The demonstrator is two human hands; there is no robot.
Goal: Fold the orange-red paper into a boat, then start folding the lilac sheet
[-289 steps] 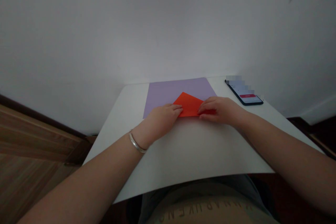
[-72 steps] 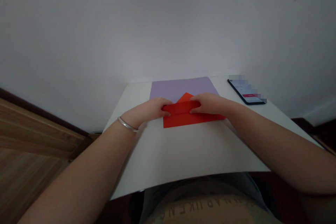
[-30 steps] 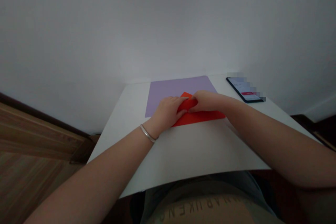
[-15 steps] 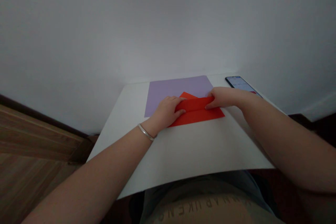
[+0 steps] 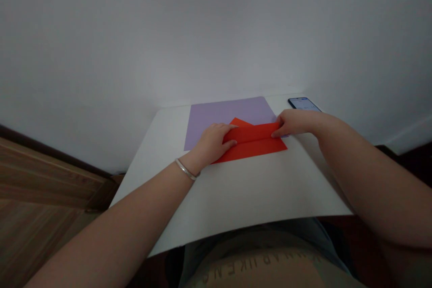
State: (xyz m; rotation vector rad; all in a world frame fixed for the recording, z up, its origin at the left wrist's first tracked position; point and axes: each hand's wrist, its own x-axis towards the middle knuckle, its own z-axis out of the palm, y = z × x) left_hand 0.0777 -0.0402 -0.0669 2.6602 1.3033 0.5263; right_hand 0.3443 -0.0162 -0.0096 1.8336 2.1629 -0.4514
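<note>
A folded sheet of red paper [image 5: 253, 140] lies on the white table, with one orange-red corner poking out behind its far edge. My left hand [image 5: 216, 141] grips its left end, thumb on the near face and fingers over the far edge. At the right end, my right hand [image 5: 286, 123] pinches the folded strip between thumb and fingers. Part of the red paper overlaps a flat sheet of purple paper [image 5: 216, 114] behind it. Both ends of the fold are partly hidden by my hands.
The white table [image 5: 256, 193] stands against a pale wall. A phone [image 5: 303, 104] with a lit screen lies at the back right, partly covered by my right hand and forearm. Wooden furniture [image 5: 50, 180] is at the left, below table height.
My right hand has slid a little to the right along the fold, baring more of the red strip. My left hand keeps its place on the paper.
</note>
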